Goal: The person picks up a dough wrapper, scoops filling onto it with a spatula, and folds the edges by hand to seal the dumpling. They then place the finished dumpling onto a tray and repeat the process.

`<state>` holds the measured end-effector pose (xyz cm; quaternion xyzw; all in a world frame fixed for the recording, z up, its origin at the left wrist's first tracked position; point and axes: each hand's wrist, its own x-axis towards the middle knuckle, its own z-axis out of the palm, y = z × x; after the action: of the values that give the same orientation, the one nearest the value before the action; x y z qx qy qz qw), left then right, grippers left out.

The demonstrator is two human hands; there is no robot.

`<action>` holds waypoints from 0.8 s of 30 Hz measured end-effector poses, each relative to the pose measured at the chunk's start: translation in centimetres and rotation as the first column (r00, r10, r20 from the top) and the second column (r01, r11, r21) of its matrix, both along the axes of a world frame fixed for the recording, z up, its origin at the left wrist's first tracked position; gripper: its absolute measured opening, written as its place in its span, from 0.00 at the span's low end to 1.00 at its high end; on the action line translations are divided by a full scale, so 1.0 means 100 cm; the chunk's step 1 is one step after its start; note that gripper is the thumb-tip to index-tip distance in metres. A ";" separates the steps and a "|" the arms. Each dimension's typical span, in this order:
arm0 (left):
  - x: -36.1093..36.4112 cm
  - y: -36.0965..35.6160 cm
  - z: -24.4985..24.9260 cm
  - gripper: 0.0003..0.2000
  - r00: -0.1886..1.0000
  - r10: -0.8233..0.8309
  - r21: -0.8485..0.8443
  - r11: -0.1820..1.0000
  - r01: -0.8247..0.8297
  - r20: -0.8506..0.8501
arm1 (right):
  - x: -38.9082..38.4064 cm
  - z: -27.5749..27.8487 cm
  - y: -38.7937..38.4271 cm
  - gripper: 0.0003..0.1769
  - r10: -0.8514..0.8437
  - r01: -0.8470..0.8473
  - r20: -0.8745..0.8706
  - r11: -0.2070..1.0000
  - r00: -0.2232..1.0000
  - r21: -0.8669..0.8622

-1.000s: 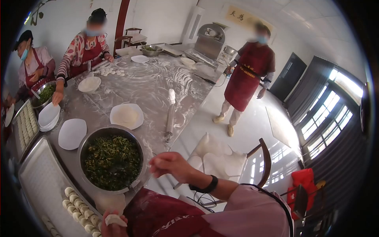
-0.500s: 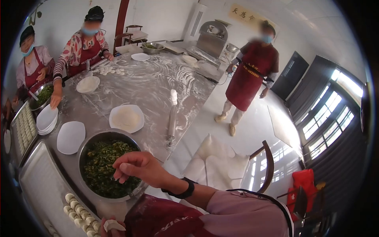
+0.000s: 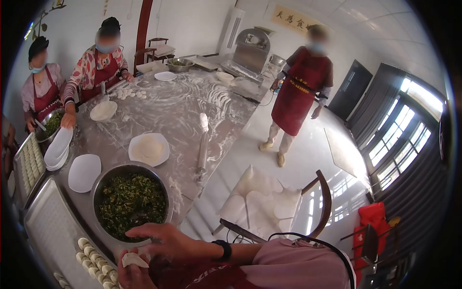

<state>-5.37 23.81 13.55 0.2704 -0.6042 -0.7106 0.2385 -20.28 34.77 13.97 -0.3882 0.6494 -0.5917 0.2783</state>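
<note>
My left hand (image 3: 131,277), at the bottom edge, is closed around a pale dumpling (image 3: 134,260) whose folded dough shows above the fingers. My right hand (image 3: 166,242), with a black band at the wrist, hovers at the near rim of a steel bowl (image 3: 169,207). Its fingers stretch left, slightly blurred, close above the dumpling; I see nothing held in them. Chopped green and yellow filling (image 3: 132,195) lies inside the bowl. Left of my hands, rows of shaped dumplings (image 3: 96,262) rest on a metal tray (image 3: 48,212).
On the floured table (image 3: 183,108) are a plate of flour (image 3: 148,149), a white plate (image 3: 84,172), stacked plates (image 3: 58,147) and a rolling pin (image 3: 203,147). Two co-workers (image 3: 101,62) stand across at left; another person (image 3: 303,91) stands right, beyond a chair (image 3: 260,202).
My right hand has moved from over the filling down toward the dumpling in my left hand, its fingers straightening. My left hand has risen slightly. The person at right shifted slightly in view.
</note>
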 end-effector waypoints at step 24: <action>-0.014 -0.005 -0.057 0.28 0.651 -0.312 0.478 0.477 0.737 -0.692 | 0.023 -0.078 0.006 0.25 -0.429 0.265 -0.370 0.869 0.824 -0.419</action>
<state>-6.77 23.31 7.88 -0.0684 -0.2339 -0.9696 0.0205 -17.96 35.41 6.20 -0.4309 0.6408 -0.6317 -0.0679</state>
